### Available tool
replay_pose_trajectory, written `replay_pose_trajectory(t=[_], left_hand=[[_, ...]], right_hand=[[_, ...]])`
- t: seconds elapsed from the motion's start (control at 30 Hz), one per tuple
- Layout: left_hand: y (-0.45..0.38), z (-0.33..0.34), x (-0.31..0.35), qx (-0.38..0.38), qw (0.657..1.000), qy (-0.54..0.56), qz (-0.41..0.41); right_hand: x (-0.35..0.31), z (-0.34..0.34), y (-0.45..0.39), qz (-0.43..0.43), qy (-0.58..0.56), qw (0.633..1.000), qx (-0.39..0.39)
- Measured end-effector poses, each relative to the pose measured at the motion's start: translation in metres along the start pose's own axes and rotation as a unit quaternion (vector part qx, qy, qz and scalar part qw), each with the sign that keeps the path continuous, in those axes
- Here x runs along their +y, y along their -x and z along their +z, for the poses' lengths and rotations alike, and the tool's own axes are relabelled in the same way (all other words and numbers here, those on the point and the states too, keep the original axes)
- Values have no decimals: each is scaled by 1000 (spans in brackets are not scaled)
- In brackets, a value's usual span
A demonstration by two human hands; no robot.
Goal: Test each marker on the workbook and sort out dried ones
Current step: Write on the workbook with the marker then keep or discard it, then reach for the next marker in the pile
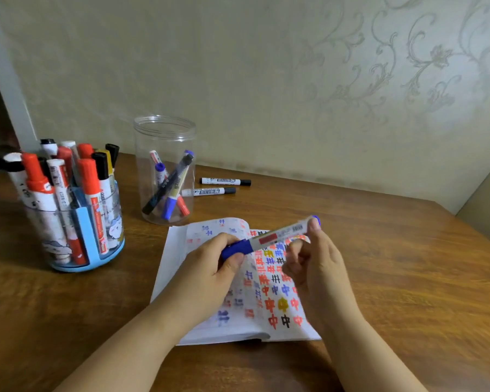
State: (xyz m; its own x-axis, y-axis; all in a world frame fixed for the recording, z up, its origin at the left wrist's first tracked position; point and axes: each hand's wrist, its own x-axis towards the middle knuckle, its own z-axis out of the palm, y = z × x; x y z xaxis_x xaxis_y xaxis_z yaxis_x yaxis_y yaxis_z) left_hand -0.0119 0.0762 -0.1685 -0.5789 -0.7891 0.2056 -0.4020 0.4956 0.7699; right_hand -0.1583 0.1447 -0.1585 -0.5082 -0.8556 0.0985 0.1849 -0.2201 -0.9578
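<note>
Left hand (210, 264) grips blue cap of white blue-capped marker (277, 236); right hand (314, 256) pinches far end. Step: uncapping, I think. Next: pull cap off, scribble on open paper workbook (176, 267).

Counts — one open workbook (232, 278); one clear jar (165, 169) holding about four markers; two black-capped markers (225, 181) lying far right of it; one blue holder (77, 219), left, crowded — count unclear; one blue marker (269, 236) in hand.

We see open table (408, 278) toward the right edge; the holder (77, 222), jar (164, 171) and two loose markers (224, 185) crowd the back-left.
</note>
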Motion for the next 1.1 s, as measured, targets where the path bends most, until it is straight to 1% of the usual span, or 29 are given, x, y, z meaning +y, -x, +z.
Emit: replay_pose_trajectory(t=[0.1,0.13,0.2,0.27,0.3,0.37,0.47,0.57,0.63,0.7,0.77,0.9,1.03,1.1], left_hand=[[-2,-7,-2,18,999,-21,-19],[-4,-12,-2,32,999,-27,-28],[-13,-24,-1,82,996,-32,-34],[-24,-37,0,123,991,-45,-20],[-30,-43,-1,137,989,-59,-7],[-44,-50,-3,156,983,-91,11],[-60,-52,-7,154,983,-100,14],[-65,-50,-15,172,977,-123,42],[-64,-45,-24,179,974,-129,58],[-60,-39,-33,169,974,-137,61],[-57,-37,-39,147,977,-144,62],[-58,-41,-42,145,980,-125,58],[-57,-38,-43,129,982,-128,53],[-55,-37,-42,121,982,-133,54]], right_hand=[[-13,-2,-5,-7,91,996,4],[-20,1,-10,-21,107,994,6],[-39,15,-28,-96,127,987,22],[-61,35,-49,-178,147,972,42],[-70,48,-60,-207,161,964,39],[-85,77,-81,-251,192,949,17],[-93,120,-112,-289,248,925,-6],[-88,150,-139,-291,349,890,-42],[-80,161,-152,-289,433,851,-72],[-71,167,-160,-293,511,803,-91],[-62,171,-164,-281,557,774,-113],[-59,174,-169,-270,573,760,-144],[-59,173,-174,-240,628,719,-175],[-58,169,-176,-266,614,721,-179]])
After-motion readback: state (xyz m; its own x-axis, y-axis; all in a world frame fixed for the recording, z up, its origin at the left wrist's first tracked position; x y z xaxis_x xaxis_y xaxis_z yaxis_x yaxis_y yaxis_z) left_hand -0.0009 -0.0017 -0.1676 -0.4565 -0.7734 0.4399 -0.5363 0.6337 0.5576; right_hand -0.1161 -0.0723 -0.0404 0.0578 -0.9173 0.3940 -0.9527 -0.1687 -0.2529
